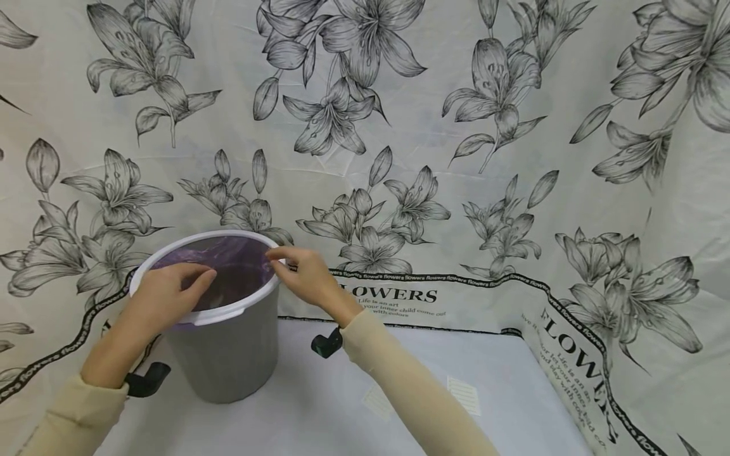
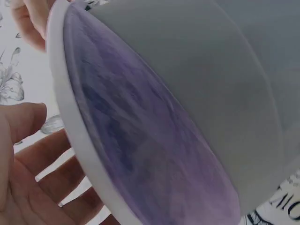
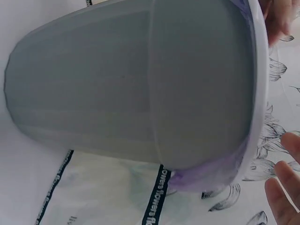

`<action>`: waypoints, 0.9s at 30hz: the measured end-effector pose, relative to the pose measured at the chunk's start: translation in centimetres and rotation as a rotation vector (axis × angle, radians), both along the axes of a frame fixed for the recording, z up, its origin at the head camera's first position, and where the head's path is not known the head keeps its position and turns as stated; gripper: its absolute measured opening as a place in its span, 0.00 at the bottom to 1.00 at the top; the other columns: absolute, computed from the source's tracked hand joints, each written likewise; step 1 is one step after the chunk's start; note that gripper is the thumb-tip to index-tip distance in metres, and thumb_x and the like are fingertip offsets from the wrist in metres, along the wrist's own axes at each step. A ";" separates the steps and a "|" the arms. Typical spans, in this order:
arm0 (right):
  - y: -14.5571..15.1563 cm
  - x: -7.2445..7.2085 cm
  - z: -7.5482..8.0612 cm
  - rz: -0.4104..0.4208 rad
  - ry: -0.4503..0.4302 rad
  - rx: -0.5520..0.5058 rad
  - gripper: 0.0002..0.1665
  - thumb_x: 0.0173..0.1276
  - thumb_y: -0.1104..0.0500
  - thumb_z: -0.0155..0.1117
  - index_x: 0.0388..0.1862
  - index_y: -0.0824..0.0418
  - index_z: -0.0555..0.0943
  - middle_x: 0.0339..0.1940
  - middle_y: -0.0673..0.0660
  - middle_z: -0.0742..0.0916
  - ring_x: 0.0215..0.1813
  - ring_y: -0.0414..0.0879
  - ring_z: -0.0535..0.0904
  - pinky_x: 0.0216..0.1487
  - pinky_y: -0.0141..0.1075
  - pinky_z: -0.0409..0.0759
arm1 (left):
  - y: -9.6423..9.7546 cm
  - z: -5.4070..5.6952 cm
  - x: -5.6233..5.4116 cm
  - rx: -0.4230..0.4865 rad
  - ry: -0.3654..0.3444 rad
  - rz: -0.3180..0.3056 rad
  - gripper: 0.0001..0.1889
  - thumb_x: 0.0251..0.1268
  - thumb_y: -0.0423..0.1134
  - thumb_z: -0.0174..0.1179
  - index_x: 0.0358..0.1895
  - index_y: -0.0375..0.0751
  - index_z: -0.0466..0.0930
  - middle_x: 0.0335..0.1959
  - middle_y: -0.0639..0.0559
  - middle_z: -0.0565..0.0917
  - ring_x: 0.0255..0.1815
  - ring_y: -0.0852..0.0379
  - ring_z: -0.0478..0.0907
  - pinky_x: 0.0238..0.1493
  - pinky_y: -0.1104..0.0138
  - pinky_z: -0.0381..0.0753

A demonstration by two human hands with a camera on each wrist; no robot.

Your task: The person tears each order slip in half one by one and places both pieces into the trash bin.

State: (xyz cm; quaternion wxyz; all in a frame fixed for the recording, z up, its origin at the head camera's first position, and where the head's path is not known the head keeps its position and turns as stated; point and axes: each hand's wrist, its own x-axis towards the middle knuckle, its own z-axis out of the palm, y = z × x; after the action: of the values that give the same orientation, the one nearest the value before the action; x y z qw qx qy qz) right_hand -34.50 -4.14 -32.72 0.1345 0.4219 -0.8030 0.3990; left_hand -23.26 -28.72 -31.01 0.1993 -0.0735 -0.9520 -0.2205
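A grey trash bin (image 1: 234, 358) with a white rim ring (image 1: 219, 315) stands upright on the table. A thin purple trash bag (image 1: 242, 250) lines its inside, and part of the bag (image 2: 140, 126) shows outside below the rim. My left hand (image 1: 168, 292) is over the near left of the rim. In the left wrist view, its fingers (image 2: 56, 150) extend behind the ring with the thumb apart. Across the opening, my right hand (image 1: 310, 277) has its fingertips at the right rim in the head view. The right wrist view shows these fingers (image 3: 281, 183) spread beside the ring.
A white-covered table (image 1: 319, 405) lies under the bin. Two pale paper rectangles, one (image 1: 463, 396) farther right than the other (image 1: 377, 401), lie right of the bin. A flower-printed cloth (image 1: 399, 209) hangs behind and at the sides. Each wrist wears a black device (image 1: 149, 380).
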 end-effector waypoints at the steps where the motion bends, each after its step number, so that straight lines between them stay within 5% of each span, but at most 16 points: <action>1: 0.5 0.0 0.0 -0.005 0.001 0.006 0.15 0.79 0.60 0.60 0.59 0.60 0.85 0.57 0.55 0.89 0.60 0.48 0.85 0.65 0.36 0.81 | 0.0 0.0 0.0 -0.036 -0.012 -0.004 0.27 0.81 0.52 0.51 0.65 0.31 0.79 0.62 0.28 0.80 0.65 0.25 0.74 0.62 0.34 0.72; 7: 4.1 -0.2 -0.1 -0.030 0.020 0.040 0.17 0.80 0.57 0.59 0.63 0.59 0.82 0.59 0.55 0.88 0.63 0.48 0.84 0.66 0.37 0.80 | 0.3 -0.1 0.3 -0.150 -0.018 -0.006 0.34 0.78 0.60 0.53 0.70 0.34 0.75 0.69 0.29 0.75 0.70 0.25 0.68 0.68 0.32 0.65; 16: 10.4 -0.6 -2.2 -0.092 -0.035 0.129 0.25 0.77 0.56 0.63 0.70 0.61 0.76 0.68 0.59 0.82 0.69 0.57 0.78 0.65 0.50 0.80 | 4.1 0.0 1.5 0.022 0.164 -0.172 0.30 0.66 0.52 0.70 0.67 0.43 0.79 0.66 0.36 0.80 0.69 0.31 0.71 0.67 0.33 0.66; 22: 14.0 -0.6 -5.2 -0.171 -0.115 0.175 0.30 0.77 0.52 0.63 0.73 0.61 0.73 0.71 0.59 0.80 0.70 0.58 0.76 0.66 0.53 0.79 | 7.1 0.3 2.3 0.099 0.342 -0.301 0.29 0.58 0.41 0.75 0.66 0.48 0.81 0.63 0.46 0.83 0.66 0.42 0.76 0.58 0.44 0.78; 27: 16.2 -0.4 -8.6 -0.207 -0.180 0.159 0.32 0.76 0.52 0.64 0.74 0.61 0.71 0.73 0.60 0.78 0.71 0.61 0.75 0.67 0.56 0.78 | 8.7 -0.8 2.6 0.099 0.389 -0.359 0.32 0.55 0.40 0.76 0.67 0.49 0.80 0.63 0.49 0.83 0.63 0.48 0.78 0.52 0.53 0.82</action>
State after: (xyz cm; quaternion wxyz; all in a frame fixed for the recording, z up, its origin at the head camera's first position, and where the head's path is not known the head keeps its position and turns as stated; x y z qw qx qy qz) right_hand -34.87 12.03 -41.30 0.0683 0.3086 -0.8801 0.3544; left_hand -20.69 -20.04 -31.77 0.3395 -0.2724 -0.8556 -0.2801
